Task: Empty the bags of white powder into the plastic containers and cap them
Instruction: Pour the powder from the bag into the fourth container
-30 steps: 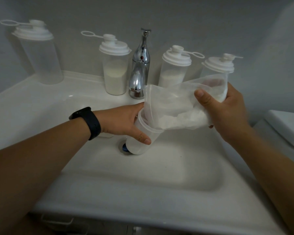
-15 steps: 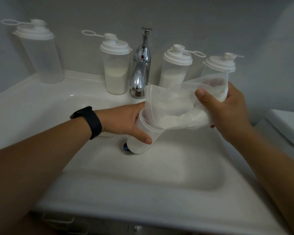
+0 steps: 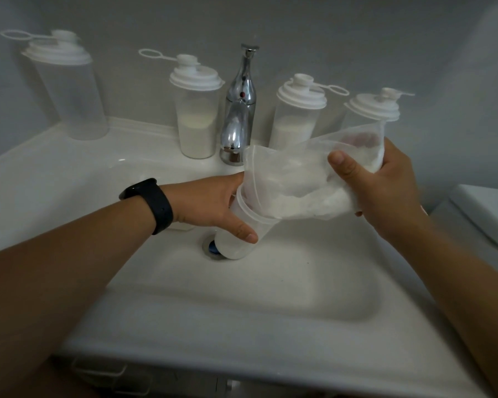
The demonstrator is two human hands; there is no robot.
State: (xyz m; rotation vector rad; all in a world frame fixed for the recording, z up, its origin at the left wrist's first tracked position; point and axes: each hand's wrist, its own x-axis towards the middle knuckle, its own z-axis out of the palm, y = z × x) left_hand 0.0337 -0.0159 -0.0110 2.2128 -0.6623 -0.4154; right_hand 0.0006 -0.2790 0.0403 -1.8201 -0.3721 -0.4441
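My left hand (image 3: 213, 205) grips an uncapped clear plastic container (image 3: 239, 239), tilted to the right over the sink's drain. My right hand (image 3: 385, 191) holds a clear bag of white powder (image 3: 296, 182) by its far end. The bag's open mouth is tucked inside the container's rim, and powder lies along the bag's lower side. Some powder shows in the container's bottom. Three capped containers stand at the back: one left of the tap (image 3: 196, 110) and one right of it (image 3: 296, 116), both part full, and one at the far right (image 3: 371, 110) partly behind the bag.
A white sink (image 3: 242, 297) fills the middle, with a chrome tap (image 3: 239, 110) at the back. An empty lidded container (image 3: 66, 90) stands at the far left on the ledge. A white toilet tank (image 3: 483, 216) sits to the right. A black band wraps my left wrist.
Almost nothing has changed. Both hands keep the same grip, and the bag stays in the container's mouth with only a slight shift.
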